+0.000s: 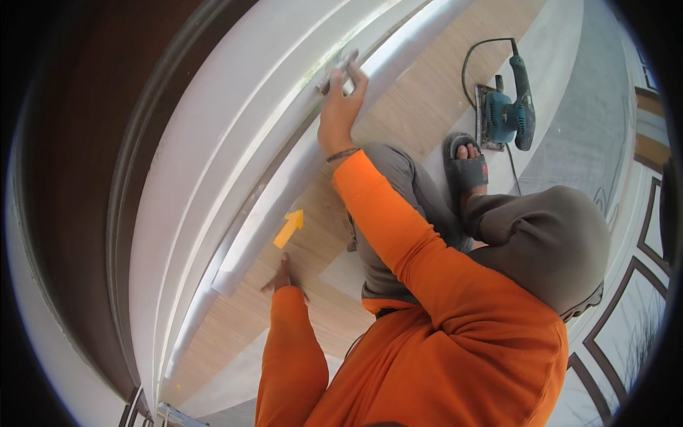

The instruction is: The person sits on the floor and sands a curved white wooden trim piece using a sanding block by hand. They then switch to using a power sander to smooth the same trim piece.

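Note:
My right hand (341, 112) is pressed up to the white moulded baseboard (235, 141). Between its fingers is a small whitish pad (325, 82), perhaps folded sandpaper; blur and the fingers hide part of it. Greenish-grey scuffing (315, 74) marks the moulding beside the fingertips. Lower down, my left hand (280, 277) rests on the wood-look floor (315, 267), fingers spread and nothing in them. An orange arrow marker (291, 228) lies just beyond its fingertips. Along the foot of the baseboard runs a shiny pale strip (267, 224).
A teal electric sheet sander (504, 115) stands on the floor at upper right, its black cord (472, 58) looping beside it. My sandalled foot (465, 163) is close to its base. A dark brown panel (69, 176) rises at left. Framed wall panels (629, 320) show at right.

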A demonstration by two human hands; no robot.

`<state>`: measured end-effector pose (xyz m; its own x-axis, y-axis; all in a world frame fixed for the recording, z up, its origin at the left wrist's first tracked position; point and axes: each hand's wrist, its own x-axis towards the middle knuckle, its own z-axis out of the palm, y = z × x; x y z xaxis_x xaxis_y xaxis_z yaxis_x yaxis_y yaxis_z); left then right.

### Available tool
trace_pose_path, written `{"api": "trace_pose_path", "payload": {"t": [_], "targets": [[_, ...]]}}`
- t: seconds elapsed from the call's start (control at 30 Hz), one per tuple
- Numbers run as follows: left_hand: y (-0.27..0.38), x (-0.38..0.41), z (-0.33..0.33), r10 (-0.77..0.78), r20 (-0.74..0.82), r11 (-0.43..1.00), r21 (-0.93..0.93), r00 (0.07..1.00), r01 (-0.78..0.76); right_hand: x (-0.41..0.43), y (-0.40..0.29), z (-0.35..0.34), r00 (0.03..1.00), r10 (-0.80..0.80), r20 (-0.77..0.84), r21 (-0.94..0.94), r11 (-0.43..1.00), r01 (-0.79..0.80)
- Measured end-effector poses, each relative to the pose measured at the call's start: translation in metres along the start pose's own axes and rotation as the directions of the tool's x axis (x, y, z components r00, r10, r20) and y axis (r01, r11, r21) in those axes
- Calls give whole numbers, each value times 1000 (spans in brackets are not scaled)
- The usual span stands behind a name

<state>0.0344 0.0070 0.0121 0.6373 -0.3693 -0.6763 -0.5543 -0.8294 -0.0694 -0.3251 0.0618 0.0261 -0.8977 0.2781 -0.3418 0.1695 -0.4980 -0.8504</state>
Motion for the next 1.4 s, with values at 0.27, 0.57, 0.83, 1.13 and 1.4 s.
{"api": "trace_pose_path", "payload": {"t": [0.27,0.57,0.83,1.13,1.4], "targets": [[11,-18,6,-30,-21,999,34,999,31,0,12,-1,960,-280,29,-162,946,281],[6,-5,5,-1,25,1000,18,1000,1,-2,12,0,994,-106,-1,-64,992,105],[6,-14,0,-18,39,1000,-9,999,18,-7,5,2,981,-179,69,-139,972,187],[7,-7,2,-22,25,1000,8,999,22,2,-3,5,999,44,13,10,999,-44],[4,-14,-1,9,85,1000,-21,996,-8,-6,-14,9,985,-166,38,-112,979,170]]}}
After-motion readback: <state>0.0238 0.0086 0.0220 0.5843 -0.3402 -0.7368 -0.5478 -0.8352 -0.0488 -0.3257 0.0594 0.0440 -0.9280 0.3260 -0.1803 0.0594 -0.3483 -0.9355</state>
